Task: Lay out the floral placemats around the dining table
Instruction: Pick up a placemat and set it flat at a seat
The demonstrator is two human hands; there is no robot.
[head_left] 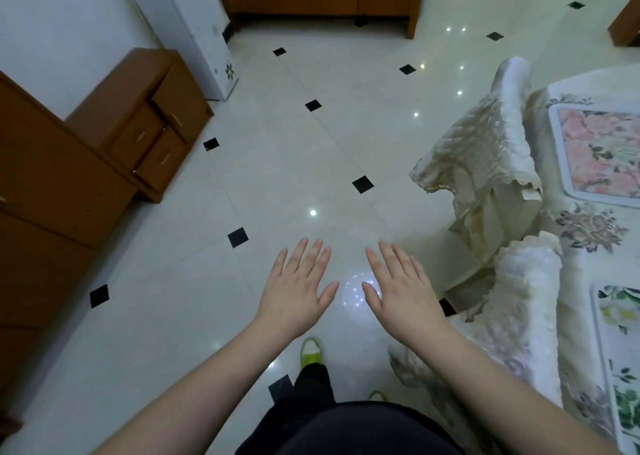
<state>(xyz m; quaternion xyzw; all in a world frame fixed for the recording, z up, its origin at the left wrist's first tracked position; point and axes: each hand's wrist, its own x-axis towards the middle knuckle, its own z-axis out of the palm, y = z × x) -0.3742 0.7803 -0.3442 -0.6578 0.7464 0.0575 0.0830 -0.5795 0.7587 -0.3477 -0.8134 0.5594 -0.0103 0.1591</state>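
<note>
Both the left hand [294, 288] and the right hand [401, 292] are flat and spread, each grip empty, above the pale tiled floor [277, 149]. The pink floral rectangular placemat [602, 153] and the green floral rectangular placemat [620, 368] lie on the cloth-covered bench [571, 233] to the right, nearer the right hand.

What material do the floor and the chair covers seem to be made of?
Floor: probably glazed ceramic or polished stone tile; it mirrors the ceiling lights sharply. Chair covers: likely satin-like quilted fabric; soft sheen, folds and a scalloped hem.
</note>
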